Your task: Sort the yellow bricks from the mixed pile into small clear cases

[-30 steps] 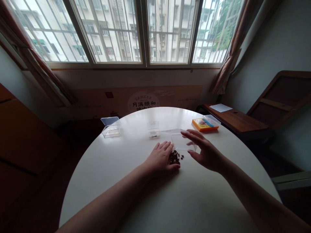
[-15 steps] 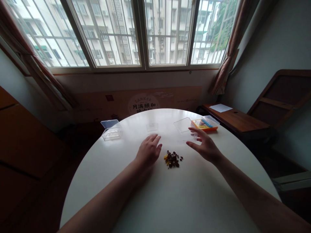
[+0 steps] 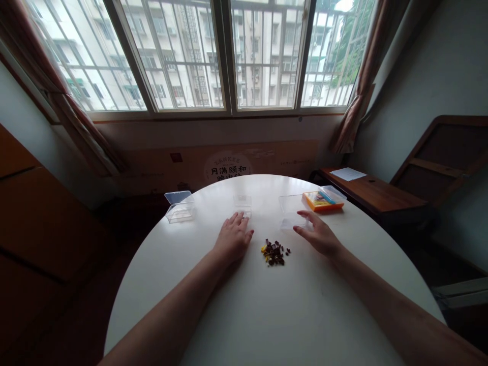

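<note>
My left hand [image 3: 233, 238] lies palm down on the white table [image 3: 267, 315], fingers stretched out, with nothing visible in it. Its fingertips reach the near edge of a small clear plastic box [image 3: 242, 200] with its lid raised. My right hand [image 3: 321, 235] has its thumb and fingers apart at the right side of another clear open box [image 3: 290, 222]; whether they touch it I cannot tell. Between my hands, nearer to me, lies a loose pile of small dark brown and yellow pieces [image 3: 275, 253].
A third clear box [image 3: 180, 212] stands with its lid open at the table's left edge. At the right is an orange box [image 3: 324, 204] with a blue item and a clear lid. Beyond the table are a wooden bench [image 3: 375, 192] with paper and barred windows.
The clear box by my right hand has turned squarer to me and sits flat. My right hand's fingers have drawn slightly lower beside it. The whole view has shifted a little.
</note>
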`<control>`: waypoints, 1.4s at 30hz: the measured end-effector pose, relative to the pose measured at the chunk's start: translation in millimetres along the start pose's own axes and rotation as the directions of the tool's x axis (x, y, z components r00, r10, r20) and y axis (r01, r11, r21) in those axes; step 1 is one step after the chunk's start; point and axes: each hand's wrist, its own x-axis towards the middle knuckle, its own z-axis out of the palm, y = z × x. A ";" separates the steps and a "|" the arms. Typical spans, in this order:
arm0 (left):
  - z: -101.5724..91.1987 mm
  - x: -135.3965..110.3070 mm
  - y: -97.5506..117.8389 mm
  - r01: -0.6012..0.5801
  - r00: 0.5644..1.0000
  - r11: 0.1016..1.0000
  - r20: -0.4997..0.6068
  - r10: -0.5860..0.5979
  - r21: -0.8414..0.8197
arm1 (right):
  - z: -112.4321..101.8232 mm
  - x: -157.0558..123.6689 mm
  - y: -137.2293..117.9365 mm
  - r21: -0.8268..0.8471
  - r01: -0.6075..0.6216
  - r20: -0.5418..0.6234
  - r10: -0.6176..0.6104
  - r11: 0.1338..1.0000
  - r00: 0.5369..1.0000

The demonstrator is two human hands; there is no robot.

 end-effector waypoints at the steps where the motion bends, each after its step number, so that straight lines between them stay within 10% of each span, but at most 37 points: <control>1: 0.4 0.7 -0.3 -0.004 1.000 1.000 -0.006 0.004 -0.005 | 0.4 -0.6 -1.7 -0.013 0.002 0.009 -0.002 1.000 1.000; 25: -53.7 -12.3 41.8 -0.373 0.878 0.922 -0.360 0.315 -0.103 | 6.9 -23.6 -61.1 0.078 0.431 -0.019 -0.431 0.899 0.902; 34: -69.3 3.6 -69.5 0.253 0.882 0.967 -0.402 -0.246 -0.036 | 6.7 -21.1 -52.5 0.052 0.395 0.030 -0.397 0.917 0.917; 42: -35.3 5.1 -101.3 0.392 0.888 0.920 -0.271 -0.373 0.017 | 5.7 -20.9 -49.2 0.029 0.382 0.082 -0.383 0.924 0.920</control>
